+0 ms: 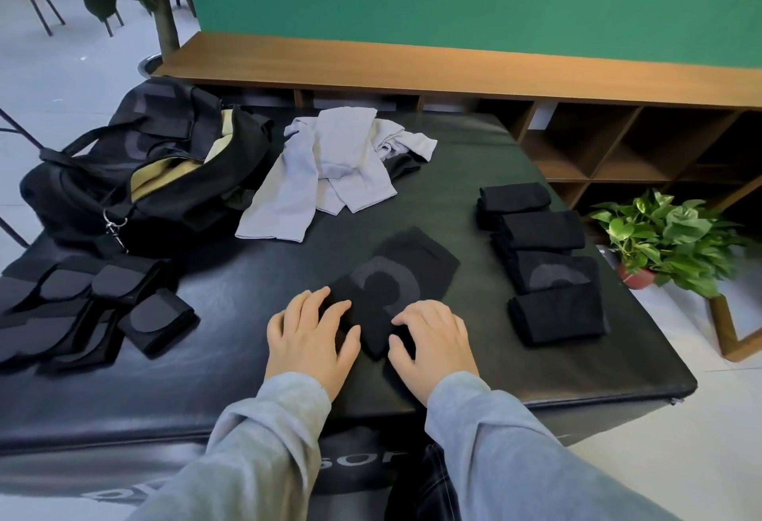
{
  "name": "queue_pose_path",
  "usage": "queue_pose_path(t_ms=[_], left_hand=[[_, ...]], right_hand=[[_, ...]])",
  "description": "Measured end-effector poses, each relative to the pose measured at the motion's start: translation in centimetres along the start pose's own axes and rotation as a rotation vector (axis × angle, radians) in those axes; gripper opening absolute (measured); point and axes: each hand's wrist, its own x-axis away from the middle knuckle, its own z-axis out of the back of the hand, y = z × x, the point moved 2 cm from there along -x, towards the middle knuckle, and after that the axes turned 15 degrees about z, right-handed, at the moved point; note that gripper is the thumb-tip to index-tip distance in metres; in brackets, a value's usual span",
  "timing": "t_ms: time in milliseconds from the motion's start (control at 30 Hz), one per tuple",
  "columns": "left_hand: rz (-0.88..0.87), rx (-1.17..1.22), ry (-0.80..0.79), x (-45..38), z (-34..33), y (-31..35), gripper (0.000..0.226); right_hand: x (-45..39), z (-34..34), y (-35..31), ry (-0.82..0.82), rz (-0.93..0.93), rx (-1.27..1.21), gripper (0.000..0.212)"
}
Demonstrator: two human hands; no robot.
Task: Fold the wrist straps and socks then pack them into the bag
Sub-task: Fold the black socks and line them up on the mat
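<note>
A black sock (396, 277) with a grey mark lies flat on the black padded table (453, 174), its near end between my hands. My left hand (311, 335) rests on its left side with the fingers spread. My right hand (433, 339) presses the near right part, fingers slightly bent. Folded black socks (544, 256) sit in a row at the right. Black wrist straps (90, 306) lie at the left. The open black bag (136, 174) stands at the far left.
Several light grey socks (330, 166) lie in a loose pile at the back middle, beside the bag. A wooden shelf unit (618, 141) runs behind the table. A potted plant (668, 236) stands off the right edge.
</note>
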Motion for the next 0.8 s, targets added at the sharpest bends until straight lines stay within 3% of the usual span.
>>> queue_pose_path(t_ms=[100,200,400,533,667,800], left_hand=[[0.038,-0.08,-0.016,-0.2,-0.3,0.0,0.056],[0.006,-0.084,-0.012,-0.1,-0.4,0.1,0.061],[-0.353,0.117,0.135,0.8,0.3,0.6,0.03],[-0.269,0.119,0.191,0.7,0.0,0.2,0.028],[-0.136,0.044,0.221,0.6,0.0,0.2,0.033],[-0.028,-0.035,0.143,0.5,0.0,0.3,0.046]], right_hand=[[0.3,-0.3,-0.3,0.073,0.151,0.05,0.033],[0.5,-0.3,-0.3,0.136,0.187,0.054,0.031],[0.4,-0.2,0.0,0.208,-0.169,0.103,0.039],[0.1,-0.6,0.1,0.088,-0.24,0.121,0.044],[0.3,-0.5,0.0,0.086,-0.156,0.164,0.038],[0.2,-0.4,-0.3,0.085,-0.039,0.15,0.036]])
